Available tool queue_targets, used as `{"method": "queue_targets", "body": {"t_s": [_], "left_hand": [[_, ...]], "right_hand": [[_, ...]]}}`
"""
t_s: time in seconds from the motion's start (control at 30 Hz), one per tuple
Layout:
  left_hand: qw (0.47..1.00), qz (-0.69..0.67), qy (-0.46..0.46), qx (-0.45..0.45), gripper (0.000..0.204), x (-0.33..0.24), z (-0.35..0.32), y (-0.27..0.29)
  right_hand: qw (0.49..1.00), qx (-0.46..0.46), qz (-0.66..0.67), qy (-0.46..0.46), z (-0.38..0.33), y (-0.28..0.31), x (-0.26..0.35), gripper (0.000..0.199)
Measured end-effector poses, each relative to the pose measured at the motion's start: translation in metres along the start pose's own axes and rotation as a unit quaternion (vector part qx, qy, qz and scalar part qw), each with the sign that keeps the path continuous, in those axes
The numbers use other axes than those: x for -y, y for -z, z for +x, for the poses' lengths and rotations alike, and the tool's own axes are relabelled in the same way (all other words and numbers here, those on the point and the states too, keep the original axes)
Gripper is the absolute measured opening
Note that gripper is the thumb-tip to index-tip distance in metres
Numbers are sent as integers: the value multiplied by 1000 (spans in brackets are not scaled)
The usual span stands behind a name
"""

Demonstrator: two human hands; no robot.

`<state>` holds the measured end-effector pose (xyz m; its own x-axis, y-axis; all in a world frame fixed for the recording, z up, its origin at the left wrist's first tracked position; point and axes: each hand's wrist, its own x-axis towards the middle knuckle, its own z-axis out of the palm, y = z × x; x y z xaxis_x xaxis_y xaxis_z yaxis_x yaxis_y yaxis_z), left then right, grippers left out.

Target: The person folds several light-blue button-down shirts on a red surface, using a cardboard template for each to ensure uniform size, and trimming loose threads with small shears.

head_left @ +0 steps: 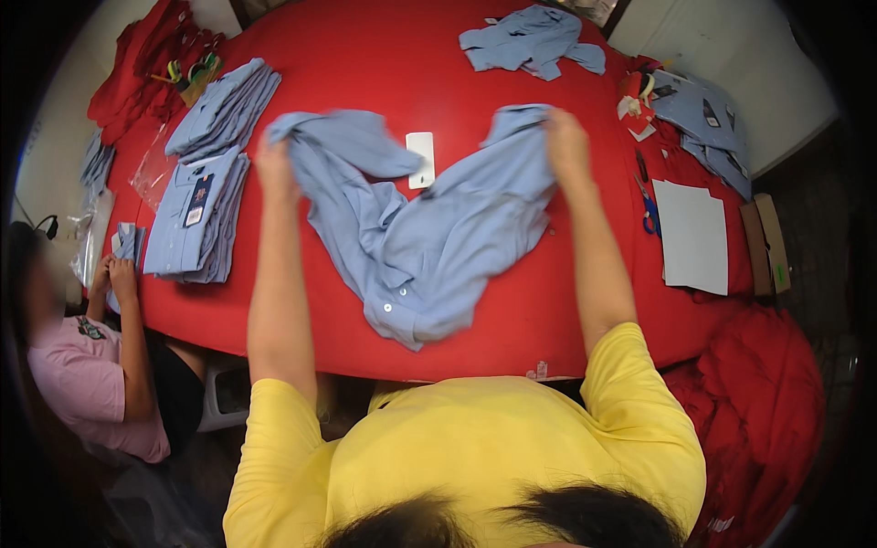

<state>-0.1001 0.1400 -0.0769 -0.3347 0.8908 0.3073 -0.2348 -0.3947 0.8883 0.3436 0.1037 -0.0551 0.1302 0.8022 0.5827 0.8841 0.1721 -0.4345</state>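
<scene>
While gripped by fingers of left hand (277, 167) and right hand (568, 151), slung between in a V toward near edge of table (530, 333): blue shirt (448, 242).

middle shirt (461, 237) was pale blue with white buttons (387, 307), tablecloth (356, 55) was red, wearer's top (475, 447) yellow, paper (694, 237) white

Person in a plain bright-yellow top (512, 438), seen from where I stand; soft fabric, loosely creased at the shoulders; short sleeves, left sleeve (274, 429) and right sleeve (635, 379) same yellow, wide-cut, folds running around the arm; left forearm (281, 310) and right forearm (603, 256) bare; left hand (275, 164) and right hand (568, 151) bare, blurred; dark hair (589, 519) in two loose tufts at the lower edge.
</scene>
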Motion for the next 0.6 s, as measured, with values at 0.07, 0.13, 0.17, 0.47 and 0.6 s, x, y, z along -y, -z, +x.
{"method": "queue_targets", "body": {"t_s": [0.07,0.13,0.17,0.47,0.6], "left_hand": [[989,-145,32,-8,33,-50,16,30],[976,-202,83,5,39,-89,12,52],[975,-207,83,15,42,-106,-1,63],[773,519,146,333,36,-131,-122,202],[756,606,99,224,37,-135,-156,164]], "right_hand": [[992,3,-55,-112,-3,67,-24,32],[990,60,-41,-122,-27,119,-58,36],[987,115,-31,-110,-47,141,-69,36],[893,255,-322,-185,-162,211,-18,32],[966,248,-14,-77,-141,143,23,32]]}}
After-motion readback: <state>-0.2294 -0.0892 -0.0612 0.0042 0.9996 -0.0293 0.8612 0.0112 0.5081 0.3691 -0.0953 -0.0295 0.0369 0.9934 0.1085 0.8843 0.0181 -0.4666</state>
